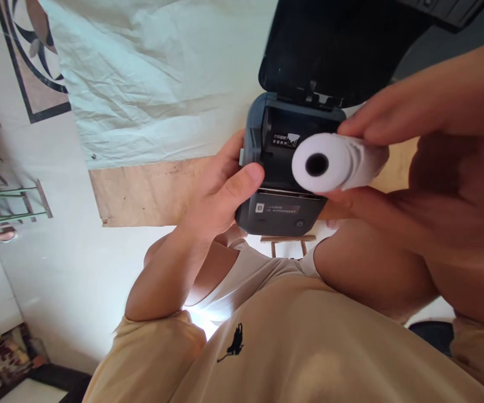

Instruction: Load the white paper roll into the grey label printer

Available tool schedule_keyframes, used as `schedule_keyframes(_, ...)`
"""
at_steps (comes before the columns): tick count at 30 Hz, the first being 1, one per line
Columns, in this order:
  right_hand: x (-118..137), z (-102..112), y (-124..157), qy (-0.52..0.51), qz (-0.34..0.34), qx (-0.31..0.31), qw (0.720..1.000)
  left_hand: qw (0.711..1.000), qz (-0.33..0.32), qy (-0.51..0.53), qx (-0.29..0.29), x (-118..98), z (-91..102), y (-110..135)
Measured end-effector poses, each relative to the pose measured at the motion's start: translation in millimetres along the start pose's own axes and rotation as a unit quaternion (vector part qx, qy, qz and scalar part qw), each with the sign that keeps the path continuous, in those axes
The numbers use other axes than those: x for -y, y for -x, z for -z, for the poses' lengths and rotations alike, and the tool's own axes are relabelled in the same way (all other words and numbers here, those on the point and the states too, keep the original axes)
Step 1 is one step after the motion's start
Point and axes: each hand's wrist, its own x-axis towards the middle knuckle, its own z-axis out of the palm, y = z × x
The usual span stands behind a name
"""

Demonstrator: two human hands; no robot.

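Note:
My left hand [225,190] grips the side of a dark portable label printer [281,211], its thumb on the casing's edge. The printer's black lid [321,50] is swung up, so the compartment with a small printed sticker shows. Between the thumb and fingers of my right hand [426,145] is a white paper roll [338,161] with a dark core hole facing me. The roll hangs over the right part of the compartment; whether it touches the printer, I cannot tell.
A pale wrinkled cloth [161,67] covers most of a wooden table [149,193], whose bare edge shows nearest me. Further off at the left stands a green-framed rack [10,201]. A wooden stool [287,239] shows below the printer.

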Motion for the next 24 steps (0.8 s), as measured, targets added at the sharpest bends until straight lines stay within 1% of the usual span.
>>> schedule_keyframes(3, 20, 12, -1, -0.004, 0.002, 0.004, 1.000, 1.000, 0.012, 0.012, -0.007, 0, -0.7, 1)
schedule_keyframes(6, 50, 20, -10, -0.001, 0.009, 0.025, 1.000, 1.000, 0.017, 0.013, -0.004, 0, 0.6, 2)
schedule_keyframes(7, 60, 21, -16, 0.006, 0.010, 0.042, 0.999, 1.000, 0.022, 0.011, -0.001, -1, 1.3, 3)
schedule_keyframes(9, 76, 22, -28, 0.036, -0.003, 0.099, 0.994, 0.999, 0.039, 0.005, 0.006, -2, 2.6, 3)
schedule_keyframes(10, 81, 22, -32, 0.049, -0.003, 0.124, 0.991, 0.999, 0.038, 0.002, 0.008, -1, 3.2, 4)
schedule_keyframes(11, 84, 21, -34, 0.061, 0.011, 0.134, 0.989, 0.999, 0.032, -0.001, 0.008, -1, 3.6, 4)
schedule_keyframes(13, 85, 18, -33, 0.076, 0.081, 0.081, 0.990, 1.000, 0.016, -0.012, 0.004, 1, 4.2, 4)
schedule_keyframes(15, 82, 15, -27, 0.088, 0.146, 0.026, 0.985, 1.000, 0.007, -0.021, -0.001, 2, 4.5, 4)
schedule_keyframes(16, 80, 14, -24, 0.090, 0.164, 0.022, 0.982, 1.000, 0.005, -0.021, -0.003, 3, 4.5, 4)
schedule_keyframes(17, 78, 13, -22, 0.088, 0.166, 0.026, 0.982, 1.000, 0.010, -0.020, -0.005, 3, 4.4, 4)
schedule_keyframes(20, 79, 14, -22, 0.096, 0.129, 0.056, 0.985, 0.999, 0.039, -0.001, -0.006, 2, 3.3, 4)
schedule_keyframes(22, 84, 17, -25, 0.127, 0.071, 0.093, 0.985, 0.999, 0.047, 0.017, -0.007, 1, 2.3, 4)
schedule_keyframes(24, 91, 21, -28, 0.128, -0.001, 0.116, 0.985, 0.999, 0.034, 0.038, 0.004, 1, 1.4, 4)
